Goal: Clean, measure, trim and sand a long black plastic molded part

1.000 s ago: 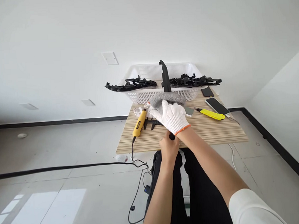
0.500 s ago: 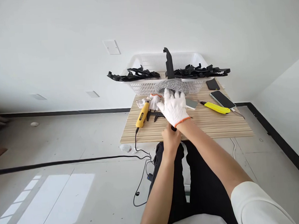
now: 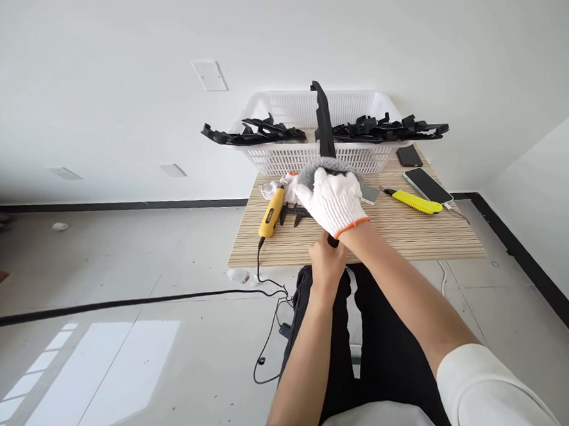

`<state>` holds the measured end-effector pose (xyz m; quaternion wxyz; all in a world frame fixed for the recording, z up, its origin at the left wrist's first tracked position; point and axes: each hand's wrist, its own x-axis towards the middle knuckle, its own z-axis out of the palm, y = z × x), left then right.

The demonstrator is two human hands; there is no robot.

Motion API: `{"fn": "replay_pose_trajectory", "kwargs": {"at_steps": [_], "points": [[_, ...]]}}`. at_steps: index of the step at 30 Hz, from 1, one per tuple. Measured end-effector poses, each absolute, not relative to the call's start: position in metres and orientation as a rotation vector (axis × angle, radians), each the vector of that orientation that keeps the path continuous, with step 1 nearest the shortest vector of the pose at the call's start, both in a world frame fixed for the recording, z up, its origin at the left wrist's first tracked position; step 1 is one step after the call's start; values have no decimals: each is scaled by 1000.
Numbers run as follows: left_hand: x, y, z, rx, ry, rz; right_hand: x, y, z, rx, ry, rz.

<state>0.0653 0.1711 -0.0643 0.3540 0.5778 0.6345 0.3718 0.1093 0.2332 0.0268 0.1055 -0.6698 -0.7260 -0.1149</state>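
My bare left hand (image 3: 326,257) is closed around the near end of a long black plastic part (image 3: 325,124), which points away from me over the table toward the basket. My right hand (image 3: 332,200), in a white knit glove with an orange cuff, grips a fuzzy grey cloth (image 3: 332,164) against the middle of that part. Cloth and glove hide this stretch of the part. To the left lie a yellow corded tool (image 3: 271,212), a black caliper (image 3: 295,212) and a crumpled white glove (image 3: 290,185).
A white plastic basket (image 3: 285,154) stands at the back, with several black plastic parts (image 3: 385,128) across it. On the right lie a yellow utility knife (image 3: 416,201), a phone (image 3: 427,186) on a cable, a black flat item (image 3: 409,156) and a grey card (image 3: 370,194).
My right hand has drawn slightly nearer along the black part with the grey cloth, its fingers more curled. My left hand keeps its hold. The view has shifted a little.
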Motion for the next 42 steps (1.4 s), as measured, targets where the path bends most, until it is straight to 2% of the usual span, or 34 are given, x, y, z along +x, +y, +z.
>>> {"fn": "replay_pose_trajectory", "kwargs": {"at_steps": [3, 8, 12, 16, 21, 24, 27, 29, 33, 37, 42], "points": [[64, 171, -66, 1518, 1631, 992, 107, 232, 22, -1925, -2069, -446], [65, 171, -64, 1510, 1631, 1015, 111, 234, 25, -1988, -2100, -177], [67, 171, -60, 1473, 1644, 1084, 121, 240, 25, -1802, -2167, -340], [67, 171, -62, 1486, 1652, 1079, 122, 238, 26, -1927, -2132, -153], [67, 171, -62, 1471, 1673, 1065, 118, 243, 26, -1804, -2150, -247], [68, 171, -61, 1465, 1659, 1095, 120, 249, 27, -1888, -2157, -153], [69, 172, -62, 1443, 1665, 1147, 122, 250, 28, -1778, -2185, -177], [69, 172, -63, 1467, 1675, 1119, 122, 247, 30, -1760, -2164, -173], [69, 172, -64, 1485, 1662, 1130, 121, 240, 33, -1903, -2109, 41], [67, 175, -68, 1545, 1703, 1031, 118, 236, 24, -1783, -2222, -147], [66, 177, -72, 1571, 1727, 938, 113, 233, 11, -1821, -2148, -87]]}}
